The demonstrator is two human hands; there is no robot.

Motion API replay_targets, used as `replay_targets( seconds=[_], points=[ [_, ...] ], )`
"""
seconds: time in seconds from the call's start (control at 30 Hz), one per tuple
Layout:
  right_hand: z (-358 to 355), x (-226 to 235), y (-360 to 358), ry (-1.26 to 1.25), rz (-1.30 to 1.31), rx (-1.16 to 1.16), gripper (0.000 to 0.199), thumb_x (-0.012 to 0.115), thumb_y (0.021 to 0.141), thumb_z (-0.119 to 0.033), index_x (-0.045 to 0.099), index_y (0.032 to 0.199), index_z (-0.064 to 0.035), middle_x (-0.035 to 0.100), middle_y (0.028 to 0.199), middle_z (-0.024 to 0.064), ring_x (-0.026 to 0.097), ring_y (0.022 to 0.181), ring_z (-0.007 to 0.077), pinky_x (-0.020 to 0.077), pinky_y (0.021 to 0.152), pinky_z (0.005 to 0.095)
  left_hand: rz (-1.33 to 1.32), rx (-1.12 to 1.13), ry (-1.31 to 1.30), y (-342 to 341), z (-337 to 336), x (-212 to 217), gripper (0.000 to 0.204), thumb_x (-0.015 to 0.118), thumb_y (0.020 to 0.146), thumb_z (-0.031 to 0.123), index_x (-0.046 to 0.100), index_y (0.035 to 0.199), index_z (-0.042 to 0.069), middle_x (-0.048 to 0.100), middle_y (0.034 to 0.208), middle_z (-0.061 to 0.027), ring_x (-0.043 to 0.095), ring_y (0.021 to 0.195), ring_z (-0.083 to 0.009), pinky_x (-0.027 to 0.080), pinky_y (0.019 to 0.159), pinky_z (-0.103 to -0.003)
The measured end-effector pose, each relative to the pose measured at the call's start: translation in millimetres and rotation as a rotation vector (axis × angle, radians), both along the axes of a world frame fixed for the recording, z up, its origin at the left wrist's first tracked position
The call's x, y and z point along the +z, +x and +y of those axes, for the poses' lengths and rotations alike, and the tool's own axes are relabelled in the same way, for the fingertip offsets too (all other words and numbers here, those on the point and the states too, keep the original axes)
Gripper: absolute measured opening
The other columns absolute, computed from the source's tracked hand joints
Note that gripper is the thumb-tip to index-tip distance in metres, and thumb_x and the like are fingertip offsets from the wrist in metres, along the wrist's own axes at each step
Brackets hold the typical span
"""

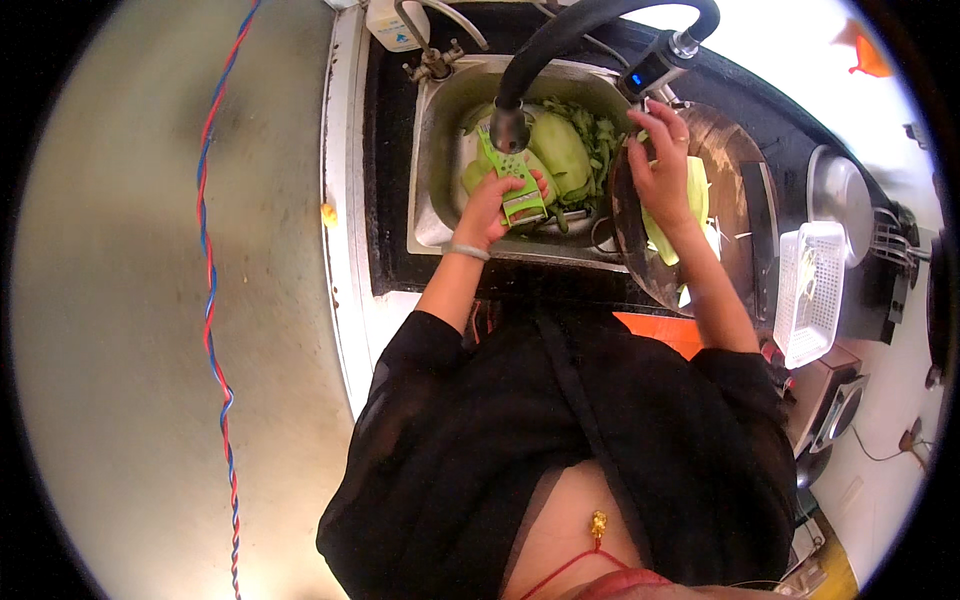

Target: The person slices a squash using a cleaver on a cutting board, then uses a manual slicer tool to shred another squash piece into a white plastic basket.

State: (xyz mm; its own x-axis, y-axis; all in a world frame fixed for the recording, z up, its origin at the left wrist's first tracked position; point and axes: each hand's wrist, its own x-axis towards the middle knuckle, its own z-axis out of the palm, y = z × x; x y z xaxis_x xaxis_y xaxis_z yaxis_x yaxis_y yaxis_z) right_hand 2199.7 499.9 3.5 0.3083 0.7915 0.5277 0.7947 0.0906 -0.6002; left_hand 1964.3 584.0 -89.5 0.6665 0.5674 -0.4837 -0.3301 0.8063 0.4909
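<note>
My left hand [482, 212] is closed around a green handheld grater [524, 204], held over the sink [425, 180]. Behind the grater lie large, peeled pale green vegetables [560, 155], with green peelings [602, 150] heaped along the sink's right side. The black spray head [510, 130] of the tap hangs just above the grater and hides its upper part. My right hand [660, 165] is raised over the round wooden chopping board [735, 150], fingers bent and apart, fingertips close to the tap body [657, 65]. Beneath it sits a pale green vegetable piece [697, 190], partly covered by my hand and forearm.
A long dark flat object [763, 240] lies at the board's right edge. Beyond it are a white plastic basket [808, 330], a metal bowl [845, 190] and a slotted utensil [890, 235]. A second tap [435, 66] and a white bottle [397, 28] stand behind the sink.
</note>
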Motion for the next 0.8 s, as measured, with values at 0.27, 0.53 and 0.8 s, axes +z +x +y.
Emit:
replay_targets(
  seconds=[0.27, 0.53, 0.8],
  points=[
    [-116, -22, 26, -0.285, -0.005, -0.488, 0.055, 0.066, 0.076, -0.014, 0.046, 0.126, -0.0049, 0.039, 0.130, 0.0232, 0.035, 0.122, 0.0385, 0.0288, 0.103, 0.0449, 0.132, 0.013, 0.018, 4, -9, 4, 0.042, 0.049, 0.081, -0.003, 0.045, 0.123, -0.002, 0.060, 0.111, -0.0179, 0.061, 0.102, -0.0299, 0.053, 0.088, -0.041],
    [-199, -52, 64, -0.335, 0.094, -0.653, 0.057, 0.066, 0.075, -0.014, 0.044, 0.127, -0.0034, 0.038, 0.130, 0.0240, 0.036, 0.122, 0.0372, 0.0294, 0.104, 0.0440, 0.042, 0.074, -0.314, 10, 16, -8, 0.033, 0.049, 0.086, 0.003, 0.046, 0.117, -0.009, 0.060, 0.109, -0.0175, 0.062, 0.096, -0.0285, 0.055, 0.079, -0.037],
    [-135, -38, 89, -0.250, 0.206, -0.411, 0.037, 0.055, 0.080, -0.002, 0.055, 0.117, -0.0022, 0.054, 0.116, 0.0144, 0.054, 0.108, 0.0262, 0.0479, 0.088, 0.0336, 0.071, 0.182, -0.317, 27, 23, -5, 0.031, 0.048, 0.088, 0.000, 0.043, 0.117, -0.010, 0.056, 0.109, -0.0228, 0.057, 0.099, -0.0355, 0.050, 0.089, -0.047]
  ],
)
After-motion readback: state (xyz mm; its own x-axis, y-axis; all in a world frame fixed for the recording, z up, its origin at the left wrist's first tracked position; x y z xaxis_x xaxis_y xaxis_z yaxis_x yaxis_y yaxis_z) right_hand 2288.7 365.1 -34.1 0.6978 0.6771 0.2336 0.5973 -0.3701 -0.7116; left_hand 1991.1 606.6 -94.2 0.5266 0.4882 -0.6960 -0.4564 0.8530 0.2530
